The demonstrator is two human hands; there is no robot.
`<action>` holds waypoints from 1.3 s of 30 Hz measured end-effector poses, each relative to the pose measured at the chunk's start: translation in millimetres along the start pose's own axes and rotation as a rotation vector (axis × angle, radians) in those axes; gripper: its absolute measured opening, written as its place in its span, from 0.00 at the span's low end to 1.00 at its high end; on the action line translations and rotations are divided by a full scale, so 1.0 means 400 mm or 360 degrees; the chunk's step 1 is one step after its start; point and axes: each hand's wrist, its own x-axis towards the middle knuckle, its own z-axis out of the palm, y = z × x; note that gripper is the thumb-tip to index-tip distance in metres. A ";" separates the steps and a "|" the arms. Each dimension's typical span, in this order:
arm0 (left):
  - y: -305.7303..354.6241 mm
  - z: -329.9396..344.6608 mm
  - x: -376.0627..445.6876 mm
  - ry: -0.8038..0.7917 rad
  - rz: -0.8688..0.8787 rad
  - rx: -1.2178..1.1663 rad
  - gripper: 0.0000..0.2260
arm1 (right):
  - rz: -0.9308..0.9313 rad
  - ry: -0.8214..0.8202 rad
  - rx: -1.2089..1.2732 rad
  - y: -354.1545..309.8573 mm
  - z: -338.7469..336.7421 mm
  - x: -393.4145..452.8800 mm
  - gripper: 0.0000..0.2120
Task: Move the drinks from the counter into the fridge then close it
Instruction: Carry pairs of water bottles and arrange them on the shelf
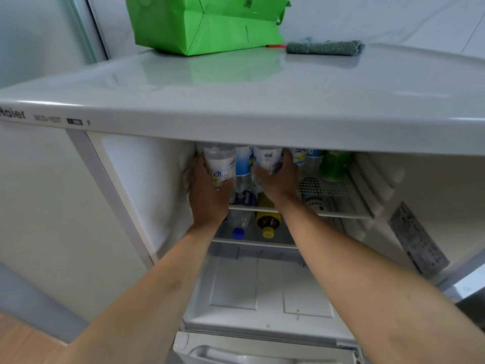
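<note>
In the head view, both arms reach into the open fridge [262, 285], under its glossy top panel. The left hand [207, 195] has its grip curled round a clear water bottle [219, 164] with a white and blue label, held upright at the left end of the upper shelf [338, 212]. The right hand [275, 179] grips a second bottle [267, 158] of the same kind, just beside the first, with a blue-labelled bottle [243, 164] standing between them. More bottles and a green container [334, 166] stand further right on that shelf. On the shelf below lie a bottle with a blue cap [238, 233] and a yellow-capped bottle [268, 224]. A green bag [204, 24] and a grey cloth [325, 47] rest on the fridge top; no drinks show there.

The step in hand looks like placing this pair of drinks onto the upper shelf. Whether their bases already rest on it is hidden behind the hands. The next move calls for seating both bottles steadily, loosening both grips without tipping the neighbours, then drawing the arms out. Whether more drinks wait on the table cannot be told from here; if none, the door, out of view, needs closing.
</note>
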 end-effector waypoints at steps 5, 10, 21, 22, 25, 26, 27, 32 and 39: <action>0.002 -0.005 -0.007 -0.0125 -0.0021 -0.0113 0.37 | 0.0052 0.0017 0.0030 -0.008 0.004 -0.007 0.33; 0.003 -0.006 -0.045 -0.0152 -0.0143 -0.0103 0.36 | 0.0097 0.0029 0.0120 -0.002 -0.004 -0.032 0.32; -0.009 0.045 -0.237 0.0056 -0.0081 -0.0541 0.28 | -0.0037 0.0425 0.0045 -0.025 -0.113 -0.218 0.11; -0.005 0.061 -0.254 0.0038 -0.0051 -0.0586 0.26 | -0.0015 0.0433 0.0058 -0.021 -0.133 -0.248 0.11; 0.019 0.110 -0.318 -0.0125 0.0027 -0.0726 0.25 | 0.0063 0.0461 -0.0006 0.007 -0.209 -0.332 0.09; 0.028 0.126 -0.345 -0.0205 0.0047 -0.0756 0.24 | 0.0101 0.0488 -0.0049 0.019 -0.240 -0.359 0.08; 0.035 0.141 -0.376 -0.0289 0.0062 -0.0764 0.24 | 0.0141 0.0532 -0.0080 0.031 -0.273 -0.387 0.08; 0.073 0.191 -0.535 -0.0574 0.0001 -0.0811 0.24 | 0.0395 0.0818 -0.0135 0.087 -0.415 -0.565 0.07; 0.108 0.190 -0.805 -0.0945 -0.0176 -0.0893 0.18 | 0.0673 0.1337 -0.0072 0.115 -0.607 -0.904 0.05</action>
